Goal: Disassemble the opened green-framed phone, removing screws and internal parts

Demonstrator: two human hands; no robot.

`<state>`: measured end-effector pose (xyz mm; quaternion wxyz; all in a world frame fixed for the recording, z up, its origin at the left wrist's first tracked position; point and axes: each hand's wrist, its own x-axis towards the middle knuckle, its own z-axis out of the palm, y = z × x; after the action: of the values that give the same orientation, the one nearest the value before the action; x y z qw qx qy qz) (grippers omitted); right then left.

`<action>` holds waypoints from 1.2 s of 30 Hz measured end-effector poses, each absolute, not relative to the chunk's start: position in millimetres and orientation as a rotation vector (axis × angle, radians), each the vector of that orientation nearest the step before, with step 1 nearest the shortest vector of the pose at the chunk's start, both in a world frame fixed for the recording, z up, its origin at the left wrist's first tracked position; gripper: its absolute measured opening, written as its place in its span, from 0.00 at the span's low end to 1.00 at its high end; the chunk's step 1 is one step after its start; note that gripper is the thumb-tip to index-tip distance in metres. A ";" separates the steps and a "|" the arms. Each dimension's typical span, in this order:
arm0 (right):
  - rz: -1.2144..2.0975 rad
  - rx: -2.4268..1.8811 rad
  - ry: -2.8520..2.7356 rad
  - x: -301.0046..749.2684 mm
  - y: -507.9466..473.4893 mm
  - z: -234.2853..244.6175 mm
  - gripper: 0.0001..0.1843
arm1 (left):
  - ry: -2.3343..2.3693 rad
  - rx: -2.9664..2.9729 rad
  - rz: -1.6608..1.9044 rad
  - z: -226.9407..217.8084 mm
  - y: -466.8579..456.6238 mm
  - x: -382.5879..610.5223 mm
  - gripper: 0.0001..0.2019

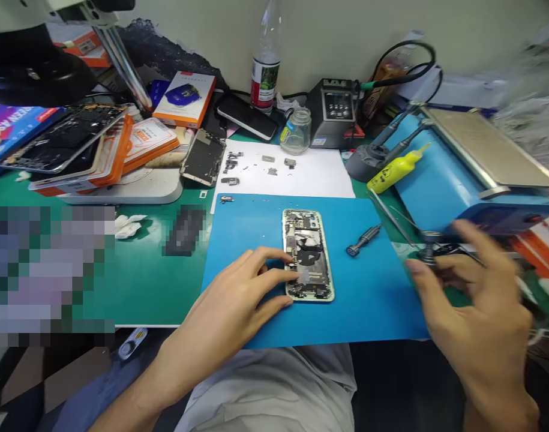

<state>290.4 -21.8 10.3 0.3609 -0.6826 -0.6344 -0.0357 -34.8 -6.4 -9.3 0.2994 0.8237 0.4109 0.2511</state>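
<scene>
An opened phone (308, 255) with a pale frame lies on the blue mat (256, 324), its inner parts exposed. My left hand (242, 288) rests at its left side, fingers apart. Two fingertips touch the inner left part and the thumb is at the lower left edge. To the right, my right hand (476, 300) is over the mat's right edge, slightly blurred. Between its thumb and bent fingers is a dark screwdriver (431, 240), round cap upward, index finger raised. Another dark screwdriver (363, 241) lies on the mat between the phone and my right hand.
Behind the mat, white paper (319, 180) bears small phone parts. A glass jar (296, 131), a bottle (264, 78) and a black control box (330, 114) stand farther back. A blue machine (463, 180) and a yellow squeeze bottle (398, 169) are at right; boxes and phone parts crowd the left.
</scene>
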 end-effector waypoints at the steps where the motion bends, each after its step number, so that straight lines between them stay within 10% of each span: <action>1: -0.143 -1.785 -1.782 301.6 -21.2 10.4 0.31 | 1.093 2.185 0.669 -10.8 -7.1 -34.7 0.14; 28: -0.289 -1.239 -2.507 293.9 25.2 32.1 0.19 | 1.067 2.199 0.703 -20.8 -6.9 -32.5 0.15; 36: -0.009 -1.122 -1.681 249.1 3.3 26.5 0.25 | 1.043 2.216 0.719 -11.6 -7.7 -34.4 0.15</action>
<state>249.1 3.3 26.5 0.5312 -0.4704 -0.7047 -0.0039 -34.4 -7.7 -11.6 0.2901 0.8308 0.3910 0.2696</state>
